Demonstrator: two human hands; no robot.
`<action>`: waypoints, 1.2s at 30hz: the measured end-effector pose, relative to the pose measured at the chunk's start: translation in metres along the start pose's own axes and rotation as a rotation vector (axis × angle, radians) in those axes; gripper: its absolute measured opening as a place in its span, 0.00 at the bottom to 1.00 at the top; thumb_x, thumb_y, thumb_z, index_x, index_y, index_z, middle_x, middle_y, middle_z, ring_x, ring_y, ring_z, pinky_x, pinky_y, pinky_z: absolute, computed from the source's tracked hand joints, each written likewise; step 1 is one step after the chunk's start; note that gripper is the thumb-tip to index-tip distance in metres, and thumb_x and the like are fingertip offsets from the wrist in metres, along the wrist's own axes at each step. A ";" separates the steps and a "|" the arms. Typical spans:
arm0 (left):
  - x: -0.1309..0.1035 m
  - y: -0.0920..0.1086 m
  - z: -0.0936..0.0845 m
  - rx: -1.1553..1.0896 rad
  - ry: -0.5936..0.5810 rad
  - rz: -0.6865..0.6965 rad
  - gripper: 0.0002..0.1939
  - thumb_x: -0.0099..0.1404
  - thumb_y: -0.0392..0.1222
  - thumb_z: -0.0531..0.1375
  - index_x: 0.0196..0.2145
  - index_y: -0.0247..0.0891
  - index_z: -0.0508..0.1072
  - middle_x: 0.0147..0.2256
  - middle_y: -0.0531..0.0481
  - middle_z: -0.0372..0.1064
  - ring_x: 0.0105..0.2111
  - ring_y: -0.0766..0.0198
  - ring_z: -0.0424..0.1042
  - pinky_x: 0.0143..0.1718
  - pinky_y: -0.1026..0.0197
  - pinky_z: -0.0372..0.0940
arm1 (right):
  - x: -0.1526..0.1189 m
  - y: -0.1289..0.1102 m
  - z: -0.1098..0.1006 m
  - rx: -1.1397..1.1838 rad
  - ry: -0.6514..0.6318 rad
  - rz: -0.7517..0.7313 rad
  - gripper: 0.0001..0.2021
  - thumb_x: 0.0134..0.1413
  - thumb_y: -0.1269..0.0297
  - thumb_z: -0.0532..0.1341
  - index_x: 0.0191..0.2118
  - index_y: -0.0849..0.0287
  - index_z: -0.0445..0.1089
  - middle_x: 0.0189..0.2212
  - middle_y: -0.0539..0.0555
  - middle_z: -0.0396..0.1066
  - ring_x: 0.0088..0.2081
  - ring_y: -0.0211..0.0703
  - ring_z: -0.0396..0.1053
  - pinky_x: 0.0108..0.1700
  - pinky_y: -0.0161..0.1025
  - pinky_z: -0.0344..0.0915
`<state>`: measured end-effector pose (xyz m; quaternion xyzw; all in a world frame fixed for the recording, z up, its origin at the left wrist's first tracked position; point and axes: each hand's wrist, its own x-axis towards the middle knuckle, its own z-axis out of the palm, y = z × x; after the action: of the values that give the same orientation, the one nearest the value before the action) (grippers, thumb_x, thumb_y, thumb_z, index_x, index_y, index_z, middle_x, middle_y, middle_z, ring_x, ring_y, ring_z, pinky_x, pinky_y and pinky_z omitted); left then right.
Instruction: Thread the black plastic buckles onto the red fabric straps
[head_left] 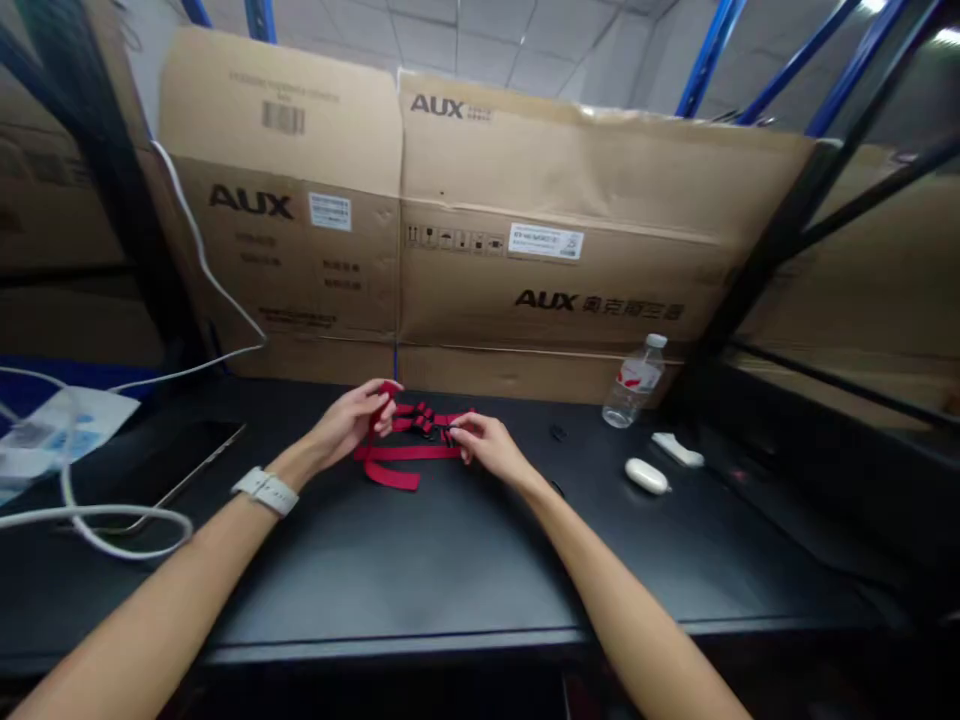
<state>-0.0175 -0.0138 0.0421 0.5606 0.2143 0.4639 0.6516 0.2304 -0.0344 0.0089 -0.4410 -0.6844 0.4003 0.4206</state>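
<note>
Red webbing straps with black buckles lie toward the back of the dark table. My left hand is closed on a raised part of the red strap, whose loose end curls down onto the tabletop. At the right side of the straps, my right hand has its fingertips pinched together by a black buckle piece, partly hidden by the fingers.
On the right stand a clear bottle, a white oval case and a white object. A small black piece lies nearer. On the left are a phone, white cable and packet. Cardboard lines the back.
</note>
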 end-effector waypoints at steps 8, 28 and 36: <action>0.002 -0.037 0.025 0.339 -0.162 -0.153 0.15 0.64 0.54 0.55 0.35 0.38 0.62 0.20 0.58 0.60 0.17 0.73 0.54 0.18 0.69 0.47 | -0.002 -0.013 -0.002 0.299 -0.020 -0.018 0.17 0.46 0.53 0.66 0.38 0.59 0.69 0.24 0.46 0.67 0.21 0.32 0.64 0.26 0.33 0.65; -0.003 -0.042 0.035 0.442 -0.183 -0.029 0.09 0.63 0.43 0.55 0.39 0.39 0.61 0.23 0.56 0.63 0.21 0.70 0.60 0.21 0.69 0.50 | -0.004 -0.012 0.015 0.349 -0.197 -0.065 0.18 0.47 0.54 0.66 0.39 0.59 0.65 0.27 0.48 0.69 0.24 0.35 0.69 0.29 0.34 0.66; -0.004 -0.038 0.031 0.589 -0.307 0.034 0.09 0.68 0.43 0.50 0.45 0.40 0.57 0.30 0.51 0.70 0.25 0.68 0.65 0.26 0.66 0.57 | -0.004 -0.007 0.017 0.365 -0.264 -0.083 0.17 0.48 0.55 0.66 0.39 0.59 0.63 0.27 0.48 0.70 0.24 0.35 0.70 0.28 0.34 0.66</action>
<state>0.0191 -0.0311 0.0149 0.7919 0.2292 0.3027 0.4783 0.2138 -0.0429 0.0089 -0.2732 -0.6672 0.5540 0.4164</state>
